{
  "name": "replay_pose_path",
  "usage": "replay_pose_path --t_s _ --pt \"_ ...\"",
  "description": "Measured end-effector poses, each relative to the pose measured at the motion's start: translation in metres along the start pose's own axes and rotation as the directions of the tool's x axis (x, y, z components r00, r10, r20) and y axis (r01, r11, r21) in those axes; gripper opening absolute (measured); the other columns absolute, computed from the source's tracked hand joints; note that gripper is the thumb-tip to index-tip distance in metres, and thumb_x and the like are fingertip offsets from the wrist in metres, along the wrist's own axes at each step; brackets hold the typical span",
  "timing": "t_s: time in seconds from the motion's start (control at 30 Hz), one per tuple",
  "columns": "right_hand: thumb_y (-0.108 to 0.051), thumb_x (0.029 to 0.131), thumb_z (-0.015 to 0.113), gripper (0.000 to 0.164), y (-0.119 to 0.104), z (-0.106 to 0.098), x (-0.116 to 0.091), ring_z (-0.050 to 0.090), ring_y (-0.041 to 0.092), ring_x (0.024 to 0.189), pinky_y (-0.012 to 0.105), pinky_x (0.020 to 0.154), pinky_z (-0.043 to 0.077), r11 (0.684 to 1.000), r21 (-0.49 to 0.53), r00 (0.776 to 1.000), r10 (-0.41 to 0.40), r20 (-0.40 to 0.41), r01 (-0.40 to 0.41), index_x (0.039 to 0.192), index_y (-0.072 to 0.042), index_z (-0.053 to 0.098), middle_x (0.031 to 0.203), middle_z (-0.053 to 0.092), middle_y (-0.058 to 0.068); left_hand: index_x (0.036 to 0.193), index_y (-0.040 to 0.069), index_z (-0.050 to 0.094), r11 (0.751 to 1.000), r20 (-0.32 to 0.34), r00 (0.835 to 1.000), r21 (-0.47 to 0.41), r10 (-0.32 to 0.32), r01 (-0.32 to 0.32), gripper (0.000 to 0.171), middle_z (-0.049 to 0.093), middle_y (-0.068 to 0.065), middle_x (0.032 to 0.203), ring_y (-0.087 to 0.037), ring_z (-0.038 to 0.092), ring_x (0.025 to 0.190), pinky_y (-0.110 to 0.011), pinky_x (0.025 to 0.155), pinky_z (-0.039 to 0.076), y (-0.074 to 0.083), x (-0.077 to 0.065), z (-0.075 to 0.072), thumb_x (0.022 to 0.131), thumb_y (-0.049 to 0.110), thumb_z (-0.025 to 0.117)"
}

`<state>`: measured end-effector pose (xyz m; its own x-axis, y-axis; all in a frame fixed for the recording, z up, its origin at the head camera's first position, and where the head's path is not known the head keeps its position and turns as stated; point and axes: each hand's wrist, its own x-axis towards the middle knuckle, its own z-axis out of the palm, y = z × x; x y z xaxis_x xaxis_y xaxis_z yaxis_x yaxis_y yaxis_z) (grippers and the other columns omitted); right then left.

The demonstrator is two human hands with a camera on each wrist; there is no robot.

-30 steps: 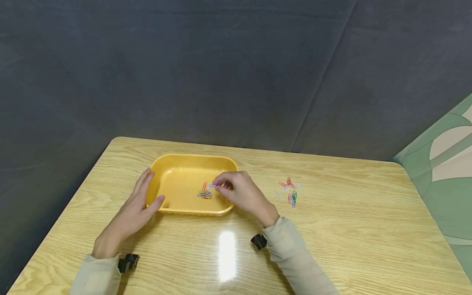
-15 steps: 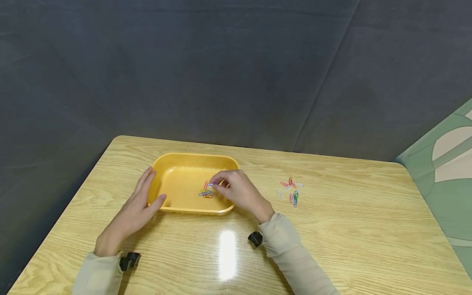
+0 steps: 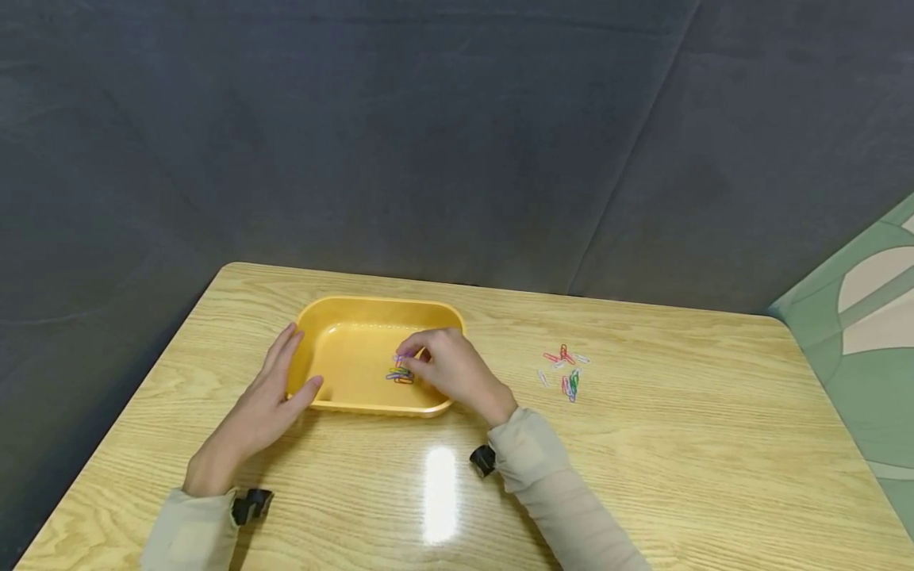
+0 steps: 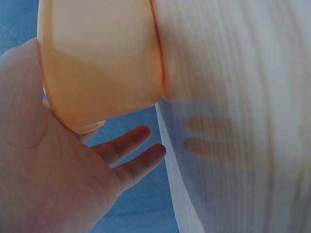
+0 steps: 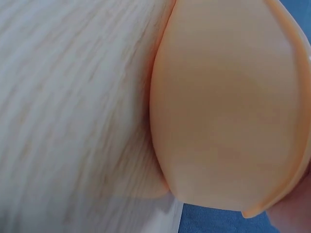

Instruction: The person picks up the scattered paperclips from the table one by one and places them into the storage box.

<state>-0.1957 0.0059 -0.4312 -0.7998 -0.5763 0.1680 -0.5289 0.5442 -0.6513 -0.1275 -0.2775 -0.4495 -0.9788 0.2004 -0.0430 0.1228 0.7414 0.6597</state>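
Note:
A shallow yellow plastic tray (image 3: pixel 348 341) sits on the wooden table, with a small group of coloured paper clips (image 3: pixel 400 376) inside it. My left hand (image 3: pixel 257 412) rests against the tray's left end, fingers extended along the outside and thumb over the near rim. In the left wrist view, fingers (image 4: pixel 127 145) stretch past the tray's wall. My right hand (image 3: pixel 460 373) reaches over the tray's right side and pinches a purple paper clip (image 3: pixel 408 355) between thumb and index finger, close above the others. The right wrist view shows mostly the tray's outer wall (image 5: pixel 223 107).
Several loose paper clips (image 3: pixel 573 384), red, green, white and purple, lie on the table (image 3: pixel 678 412) to the right of the tray. A dark curtain (image 3: pixel 400 143) hangs behind the far edge. A green and beige patterned surface (image 3: pixel 871 317) stands at the right.
My right hand has moved slightly left over the tray with the purple paper clip, nearer the clips inside. The left hand has stayed at the tray's left end.

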Motion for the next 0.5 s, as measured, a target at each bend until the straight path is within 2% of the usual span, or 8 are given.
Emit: replay_pose_path --t_s 0.27,0.5 --pt "-0.013 0.092 0.071 0.011 0.0005 0.002 0.0064 0.064 0.006 0.069 0.017 0.06 0.048 1.0 -0.004 1.0 0.017 0.017 -0.017 0.099 -0.009 0.078 0.09 0.077 0.002 0.161 0.011 0.0 1.0 0.001 1.0 0.0 0.0 0.0 0.08 -0.01 -0.006 0.168 -0.046 0.014 0.151 -0.07 0.107 0.03 -0.0002 0.0003 0.0 0.104 0.044 0.046" --pt "-0.013 0.092 0.071 0.011 0.0014 0.0048 0.0106 0.066 0.007 0.072 0.017 0.061 0.047 1.0 -0.024 1.0 0.012 0.02 -0.012 0.098 -0.009 0.078 0.09 0.077 0.002 0.161 0.011 0.0 1.0 0.001 1.0 -0.002 -0.004 0.004 0.08 -0.01 -0.005 0.168 -0.046 0.014 0.15 -0.07 0.107 0.03 -0.0007 0.0001 0.0001 0.104 0.044 0.046"
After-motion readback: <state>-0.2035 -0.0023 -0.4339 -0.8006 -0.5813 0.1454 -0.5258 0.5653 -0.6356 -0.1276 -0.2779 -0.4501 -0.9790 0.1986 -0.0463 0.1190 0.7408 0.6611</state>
